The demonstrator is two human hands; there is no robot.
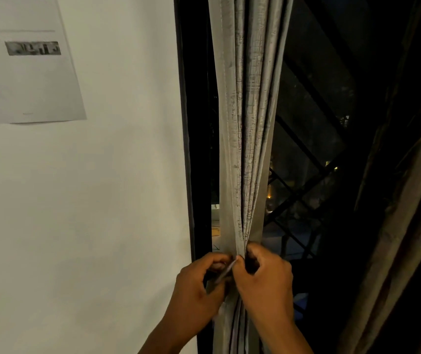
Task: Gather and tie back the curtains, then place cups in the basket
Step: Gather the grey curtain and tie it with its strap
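Grey fabric: the curtain (pixel 245 139) is bunched into tight pleats, hanging just right of the black window frame (pixel 196 149), pinched narrow where my hands meet it.
Tie strip: a thin pale tie-back (pixel 226 270) runs slantwise between my two hands, right at the waist of the bundle.
Left hand: my left hand (pixel 199 284) is curled in, thumb and fingers closed on the low end of that strip, pressed against the fabric's left edge.
Right hand: my right hand (pixel 263 277) is clenched small too, pinching the strip's upper end while wrapping the front of the folds.
Step in hand: I'd say I'm mid-tie, cinching the band around the gathered cloth; cups come later.
Risk one: if either pinch slackens, the strip could slide and the pleats fan back out across the glass.
Risk two: pull too hard sideways and the outer fold by the frame may slip out of the bundle, leaving a loose flap.
Hidden: whether the strip goes fully round the back, I can't tell; my knuckles cover the knot itself.
Also unclear: no cups or basket in view at all.
Around: a second, browner curtain (pixel 396 226) hangs at far right, dark window grille (pixel 306 190) between, and a printed sheet (pixel 25 60) on the white wall (pixel 102 200), its print too blurred to read.
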